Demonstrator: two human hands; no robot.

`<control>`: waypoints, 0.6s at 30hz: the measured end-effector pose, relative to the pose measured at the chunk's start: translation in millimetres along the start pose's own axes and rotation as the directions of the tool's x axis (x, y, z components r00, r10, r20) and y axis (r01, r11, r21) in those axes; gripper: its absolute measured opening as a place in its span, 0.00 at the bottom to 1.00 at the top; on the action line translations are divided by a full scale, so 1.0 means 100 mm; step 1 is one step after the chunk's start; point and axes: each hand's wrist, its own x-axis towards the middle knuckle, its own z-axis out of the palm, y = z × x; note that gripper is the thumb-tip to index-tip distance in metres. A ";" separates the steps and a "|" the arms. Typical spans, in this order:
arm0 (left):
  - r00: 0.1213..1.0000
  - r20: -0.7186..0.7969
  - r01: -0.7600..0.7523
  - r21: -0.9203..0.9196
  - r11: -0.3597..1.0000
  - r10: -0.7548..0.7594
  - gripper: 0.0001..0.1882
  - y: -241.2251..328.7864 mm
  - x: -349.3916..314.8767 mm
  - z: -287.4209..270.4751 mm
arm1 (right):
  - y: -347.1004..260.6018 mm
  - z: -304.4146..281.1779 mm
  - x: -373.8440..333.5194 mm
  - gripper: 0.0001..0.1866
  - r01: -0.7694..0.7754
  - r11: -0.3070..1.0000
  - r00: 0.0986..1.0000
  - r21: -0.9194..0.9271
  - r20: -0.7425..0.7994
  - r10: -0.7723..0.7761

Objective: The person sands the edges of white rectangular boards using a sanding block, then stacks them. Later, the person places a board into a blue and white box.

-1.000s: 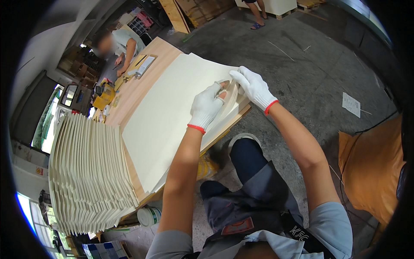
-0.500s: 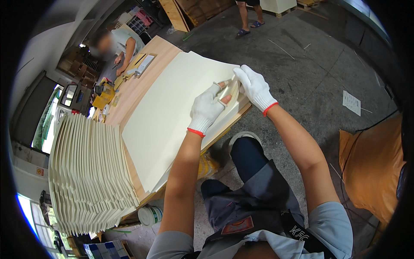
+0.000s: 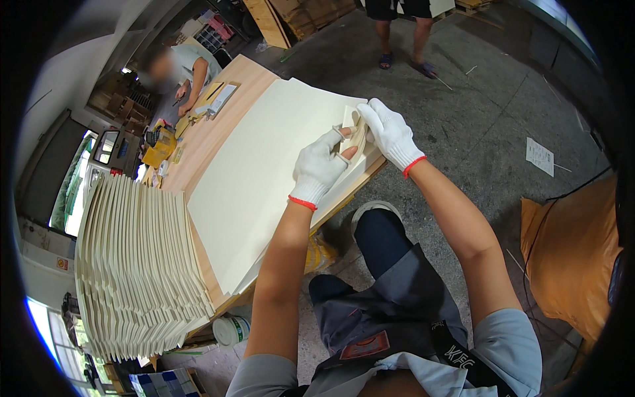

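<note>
A stack of large cream paper sheets [image 3: 258,178] lies on the wooden table in front of me. My left hand [image 3: 319,164], in a white glove that leaves the thumb and forefinger tips bare, is closed on the lifted sheet edges at the near right corner. My right hand [image 3: 391,134], fully gloved in white with a red cuff, wraps around the outer side of the same corner. Between the two hands the sheet edges [image 3: 350,119] bend up and fan apart. How many sheets are pinched I cannot tell.
A tall fanned stack of folded cream sheets [image 3: 139,264] stands at the table's left end. Along the far side of the wooden tabletop [image 3: 248,73] are a clipboard [image 3: 221,99] and a yellow container [image 3: 157,151]. One person sits beyond; another stands on the floor. An orange-covered bulk [image 3: 569,258] is at right.
My left fingers have shifted slightly right along the lifted corner, and its sheets now fold over differently. The right hand stays in place. The standing person has stepped nearer and to the right.
</note>
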 end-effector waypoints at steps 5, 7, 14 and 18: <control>1.000 -0.001 0.006 0.050 0.999 -0.006 0.21 0.04 -0.01 -0.04 | 0.00 -0.01 -0.01 0.24 -0.012 1.000 1.000 -0.007 0.005 0.012; 0.996 -0.079 -0.042 0.082 0.996 0.049 0.20 -0.03 0.00 0.02 | -0.04 -0.02 -0.02 0.25 -0.005 1.000 1.000 0.008 0.016 0.005; 0.997 -0.030 -0.067 0.072 0.995 0.069 0.20 -0.02 0.00 0.01 | -0.01 0.00 -0.02 0.25 -0.031 0.999 1.000 -0.022 -0.004 0.031; 0.996 -0.043 -0.068 0.086 0.994 0.072 0.23 -0.01 -0.02 0.02 | -0.01 0.01 -0.01 0.25 -0.006 1.000 1.000 -0.029 -0.021 0.006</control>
